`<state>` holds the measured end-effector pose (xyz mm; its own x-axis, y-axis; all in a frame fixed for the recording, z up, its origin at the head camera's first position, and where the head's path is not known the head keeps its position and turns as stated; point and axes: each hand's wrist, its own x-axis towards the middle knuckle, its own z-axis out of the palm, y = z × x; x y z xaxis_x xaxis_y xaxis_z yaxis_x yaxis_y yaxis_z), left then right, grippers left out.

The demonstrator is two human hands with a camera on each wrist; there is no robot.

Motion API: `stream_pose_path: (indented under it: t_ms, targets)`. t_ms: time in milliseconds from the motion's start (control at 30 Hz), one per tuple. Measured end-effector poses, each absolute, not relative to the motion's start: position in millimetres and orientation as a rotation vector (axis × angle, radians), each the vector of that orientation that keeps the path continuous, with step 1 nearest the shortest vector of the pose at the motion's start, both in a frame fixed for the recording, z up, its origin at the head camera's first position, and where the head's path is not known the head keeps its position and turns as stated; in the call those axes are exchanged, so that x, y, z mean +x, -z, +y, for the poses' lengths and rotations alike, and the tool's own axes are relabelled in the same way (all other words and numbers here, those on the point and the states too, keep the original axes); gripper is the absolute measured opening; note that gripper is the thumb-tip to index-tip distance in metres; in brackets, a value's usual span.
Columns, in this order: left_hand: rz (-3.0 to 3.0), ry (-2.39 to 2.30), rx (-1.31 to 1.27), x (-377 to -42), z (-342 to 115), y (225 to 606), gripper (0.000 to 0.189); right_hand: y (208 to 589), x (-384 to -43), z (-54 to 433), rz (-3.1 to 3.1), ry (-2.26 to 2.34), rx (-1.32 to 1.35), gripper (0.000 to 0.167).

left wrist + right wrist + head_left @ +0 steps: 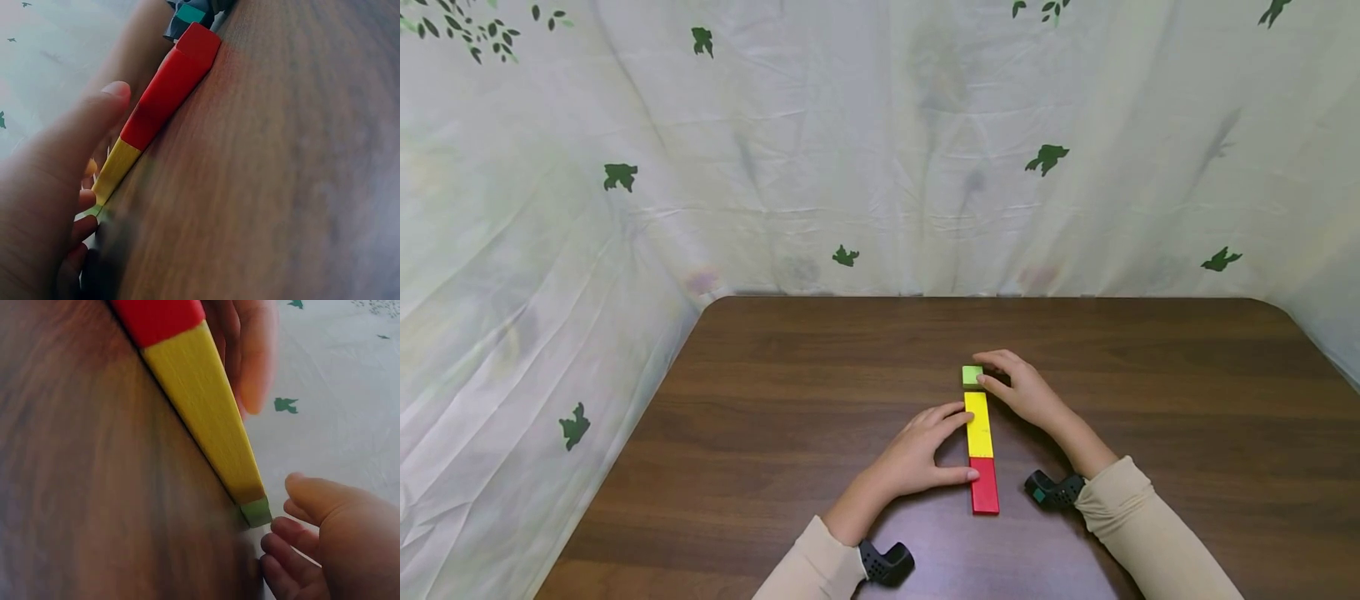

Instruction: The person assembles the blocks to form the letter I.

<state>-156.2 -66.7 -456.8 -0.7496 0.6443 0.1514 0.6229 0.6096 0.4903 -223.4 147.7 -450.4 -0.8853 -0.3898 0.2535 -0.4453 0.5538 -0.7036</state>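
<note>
A red block (985, 487) and a yellow block (978, 425) lie end to end in a line on the table. At the yellow block's far end sits a small green block (972, 377). My left hand (917, 454) is spread along the left side of the line, its thumb at the red block and its fingertips at the yellow one. My right hand (1026, 390) is beside the green block, thumb at its right edge and a finger behind it. In the right wrist view, the right thumb stands apart from the green block (255, 513).
The brown wooden table (820, 358) reaches back to a pale curtain (865, 150) with green leaf and bird shapes. Black wrist devices, one at the left wrist (887, 564) and one at the right wrist (1055, 490), hang beneath the beige sleeves (1150, 525).
</note>
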Motion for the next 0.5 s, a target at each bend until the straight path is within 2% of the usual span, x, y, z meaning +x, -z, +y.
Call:
stream_pose_path:
  t_ms: [500]
  targets:
    - [2.824,-0.933,1.008,-160,-74,444,0.070,429,-209,160,-2.678,-1.203,0.650,0.052]
